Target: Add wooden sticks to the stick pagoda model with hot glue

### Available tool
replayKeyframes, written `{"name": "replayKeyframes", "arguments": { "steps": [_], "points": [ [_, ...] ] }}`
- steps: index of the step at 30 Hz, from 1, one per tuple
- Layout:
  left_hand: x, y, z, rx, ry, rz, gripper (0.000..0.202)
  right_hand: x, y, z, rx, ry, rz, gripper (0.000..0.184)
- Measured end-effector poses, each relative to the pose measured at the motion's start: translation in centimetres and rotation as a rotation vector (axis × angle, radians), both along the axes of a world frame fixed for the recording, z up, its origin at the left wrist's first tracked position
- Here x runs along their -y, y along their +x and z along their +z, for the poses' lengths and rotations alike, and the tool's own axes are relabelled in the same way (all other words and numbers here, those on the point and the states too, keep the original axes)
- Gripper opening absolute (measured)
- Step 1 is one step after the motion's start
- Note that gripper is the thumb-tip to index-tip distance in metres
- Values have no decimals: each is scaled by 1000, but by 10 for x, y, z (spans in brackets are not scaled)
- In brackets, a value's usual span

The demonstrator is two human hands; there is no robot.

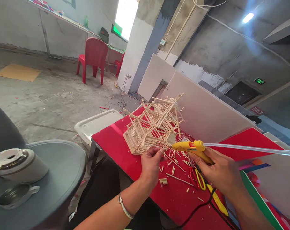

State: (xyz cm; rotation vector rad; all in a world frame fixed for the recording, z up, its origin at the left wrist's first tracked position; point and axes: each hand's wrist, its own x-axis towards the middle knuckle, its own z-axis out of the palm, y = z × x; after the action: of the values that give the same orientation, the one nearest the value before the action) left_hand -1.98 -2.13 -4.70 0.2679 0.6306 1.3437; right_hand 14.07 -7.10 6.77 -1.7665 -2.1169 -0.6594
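A model house built of thin wooden sticks (156,119) stands on the red tabletop (111,135). My right hand (216,167) grips a yellow hot glue gun (189,146), with a long clear glue stick (250,149) sticking out of its back end. Its nozzle points left, close to the fingertips of my left hand (153,159). Those fingertips are pinched together at the model's near lower edge; whatever is between them is too small to make out. Cut stick pieces (173,169) lie scattered below the model.
Red- and yellow-handled scissors (197,179) and a yellow cutter knife (218,200) lie near my right hand. A black cord (197,209) crosses the table's front. White boards (195,105) lean behind. Left are a grey round table (61,169), a rice cooker-like pot (20,166) and a red chair (94,57).
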Motion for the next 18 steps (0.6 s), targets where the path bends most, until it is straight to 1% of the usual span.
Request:
{"name": "replayKeyframes", "arguments": {
  "steps": [7, 13, 18],
  "points": [
    [1, 0, 0, -1, -1, 4, 28, -7, 1, -2, -11, -8, 6, 33],
    [2, -2, 1, -13, 7, -10, 26, -1, 5, 3, 56, 38, 29, 35],
    [1, -1, 1, -13, -2, -9, 25, -4, -1, 3, 69, 18, -6, 36]
  ]
}}
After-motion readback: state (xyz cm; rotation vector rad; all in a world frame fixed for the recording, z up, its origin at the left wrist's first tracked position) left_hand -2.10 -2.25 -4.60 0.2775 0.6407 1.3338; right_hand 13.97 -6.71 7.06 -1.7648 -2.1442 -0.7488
